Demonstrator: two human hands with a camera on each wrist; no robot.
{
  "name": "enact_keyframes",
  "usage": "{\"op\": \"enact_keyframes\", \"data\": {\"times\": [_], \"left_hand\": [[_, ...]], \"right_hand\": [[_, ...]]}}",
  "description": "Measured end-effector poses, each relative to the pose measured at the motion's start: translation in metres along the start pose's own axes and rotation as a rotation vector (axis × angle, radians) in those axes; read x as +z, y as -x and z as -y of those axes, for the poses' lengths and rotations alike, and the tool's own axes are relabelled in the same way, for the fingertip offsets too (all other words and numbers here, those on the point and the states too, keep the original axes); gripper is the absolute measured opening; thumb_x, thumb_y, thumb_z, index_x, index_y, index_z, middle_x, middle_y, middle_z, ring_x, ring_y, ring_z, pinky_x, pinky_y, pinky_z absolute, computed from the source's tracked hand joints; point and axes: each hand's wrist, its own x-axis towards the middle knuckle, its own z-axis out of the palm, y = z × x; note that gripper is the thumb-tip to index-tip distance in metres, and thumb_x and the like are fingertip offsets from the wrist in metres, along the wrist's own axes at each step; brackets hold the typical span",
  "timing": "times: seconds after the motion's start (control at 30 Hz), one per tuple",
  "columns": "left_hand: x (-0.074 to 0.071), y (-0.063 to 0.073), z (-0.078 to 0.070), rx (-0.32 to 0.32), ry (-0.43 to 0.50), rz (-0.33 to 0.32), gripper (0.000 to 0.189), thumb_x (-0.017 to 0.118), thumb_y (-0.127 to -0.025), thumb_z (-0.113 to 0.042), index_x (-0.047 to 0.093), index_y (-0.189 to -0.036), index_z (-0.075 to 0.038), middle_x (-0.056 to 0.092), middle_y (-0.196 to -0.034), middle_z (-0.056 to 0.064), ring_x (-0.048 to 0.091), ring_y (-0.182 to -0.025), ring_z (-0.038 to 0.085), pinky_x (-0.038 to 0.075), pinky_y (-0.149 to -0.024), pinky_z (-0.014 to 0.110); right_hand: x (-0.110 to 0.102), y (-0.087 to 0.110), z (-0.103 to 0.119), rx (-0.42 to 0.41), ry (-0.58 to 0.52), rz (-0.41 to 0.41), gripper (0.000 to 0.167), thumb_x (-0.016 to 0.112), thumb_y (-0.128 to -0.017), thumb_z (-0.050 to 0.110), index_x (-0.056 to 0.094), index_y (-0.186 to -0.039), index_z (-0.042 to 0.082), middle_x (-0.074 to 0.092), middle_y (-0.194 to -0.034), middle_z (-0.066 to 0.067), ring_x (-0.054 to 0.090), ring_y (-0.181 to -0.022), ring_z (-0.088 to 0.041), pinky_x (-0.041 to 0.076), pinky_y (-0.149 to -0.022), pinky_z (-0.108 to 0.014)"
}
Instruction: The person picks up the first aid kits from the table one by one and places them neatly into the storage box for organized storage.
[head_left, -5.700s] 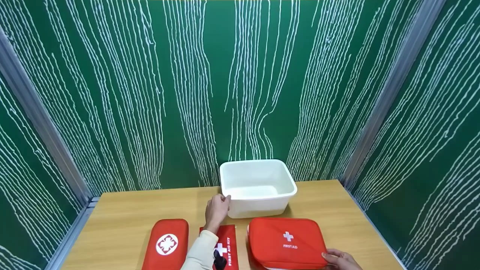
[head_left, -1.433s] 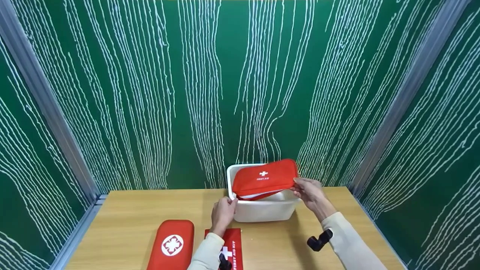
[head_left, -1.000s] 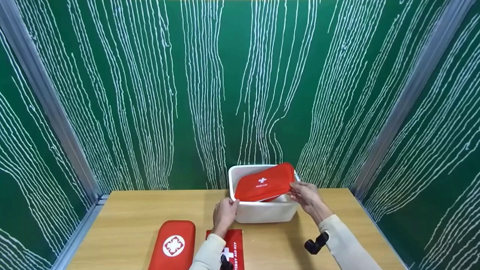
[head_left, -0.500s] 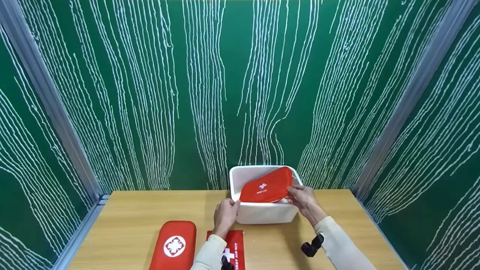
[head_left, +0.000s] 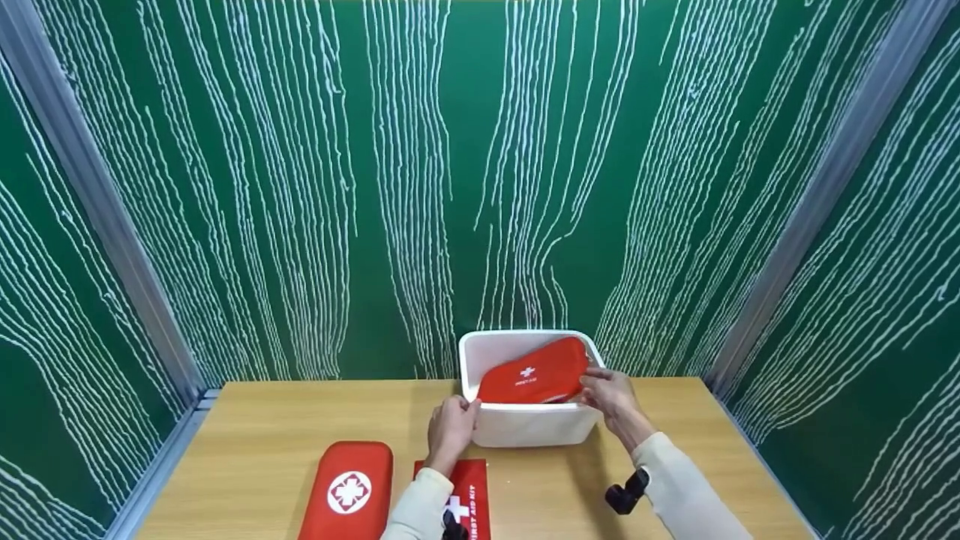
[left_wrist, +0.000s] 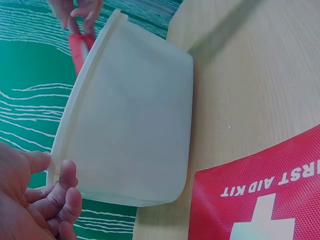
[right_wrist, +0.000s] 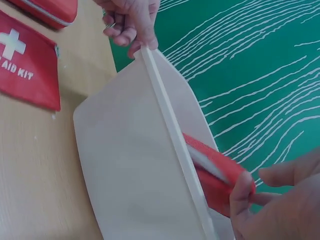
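A white plastic bin stands at the back of the table. My left hand pinches its front left corner, thumb on the rim in the left wrist view. Inside the bin, tilted with its right end higher, is a red first aid bag with a white cross. The right hand grips that raised end between thumb and fingers at the bin's right side. From the right wrist, the bag's edge shows sticking up above the rim, its lower part hidden by the bin wall.
A red hard case with a round white emblem lies at the front left of the wooden table. Beside it, partly under the left forearm, is a flat red first aid kit pouch. Green walls with white lines enclose the table.
The right hand has carried the first aid bag from the table's front right into the bin and lowered it. Over the last half second it shifted slightly. The left hand stays on the rim.
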Motion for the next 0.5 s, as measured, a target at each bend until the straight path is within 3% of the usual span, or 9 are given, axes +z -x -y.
{"op": "enact_keyframes", "data": {"times": [0.27, 0.5], "left_hand": [[0.001, -0.001, 0.000, 0.036, -0.026, -0.022, 0.026, 0.063, -0.095, -0.028, 0.061, -0.075, -0.012, 0.056, -0.061, -0.002, 0.050, -0.056, 0.013, 0.037, -0.052, 0.026], [0.002, -0.001, 0.003, 0.008, -0.017, -0.002, 0.023, 0.063, -0.096, -0.027, 0.064, -0.081, -0.010, 0.056, -0.064, 0.000, 0.051, -0.058, 0.014, 0.037, -0.053, 0.026]], "right_hand": [[-0.007, 0.003, 0.007, -0.024, 0.080, -0.034, 0.043, 0.053, -0.096, 0.008, 0.047, -0.135, -0.009, 0.053, -0.117, -0.017, 0.055, -0.076, -0.014, 0.053, -0.067, -0.023], [-0.016, 0.006, 0.007, -0.038, 0.090, -0.042, 0.046, 0.055, -0.097, 0.017, 0.048, -0.137, -0.005, 0.053, -0.124, -0.016, 0.052, -0.086, -0.016, 0.053, -0.071, -0.022]]}}
